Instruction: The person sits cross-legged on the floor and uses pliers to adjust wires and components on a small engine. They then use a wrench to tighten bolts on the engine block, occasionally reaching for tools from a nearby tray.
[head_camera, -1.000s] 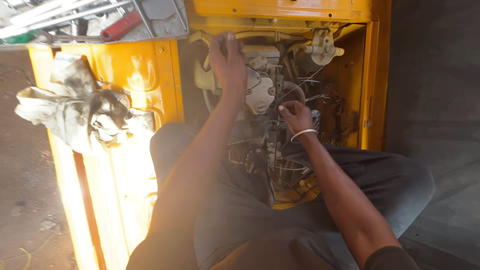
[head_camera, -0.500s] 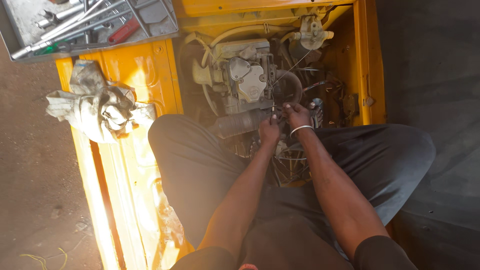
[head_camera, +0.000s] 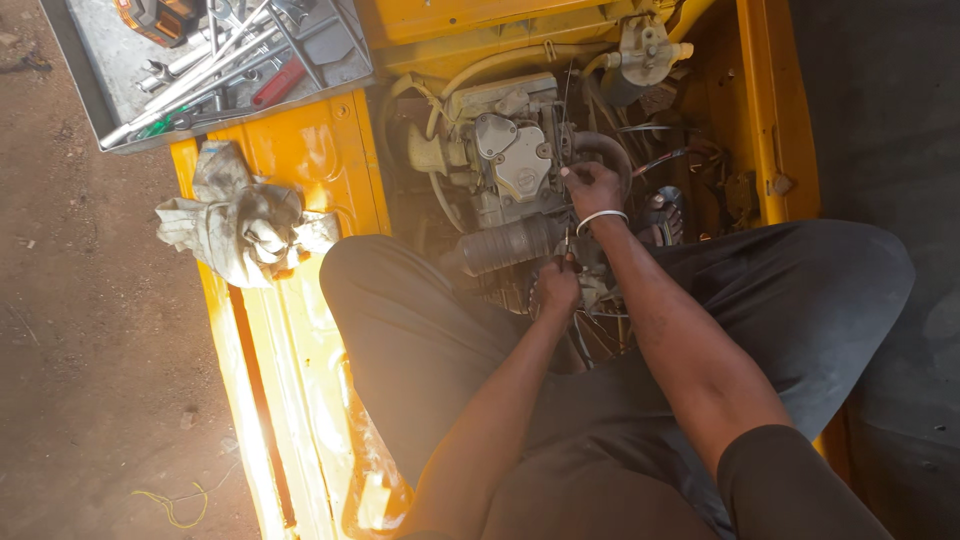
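Head view, left hand (head_camera: 556, 288) fingers pinched on thin cable (head_camera: 566, 235), right hand (head_camera: 590, 188) seemingly pinching its upper end.

Your arms are bare from the hands up to near the shoulder, where the dark edge of a short sleeve shows on the right one. A thin pale bangle circles the wrist just behind your right hand (head_camera: 592, 188); your left hand (head_camera: 556, 288) wears nothing. Dark grey trousers, loose and creased, cover both legs

Since a second ago, the left hand (head_camera: 556, 287) dropped from the engine's (head_camera: 505, 160) top to frame centre, below the right hand (head_camera: 592, 187).
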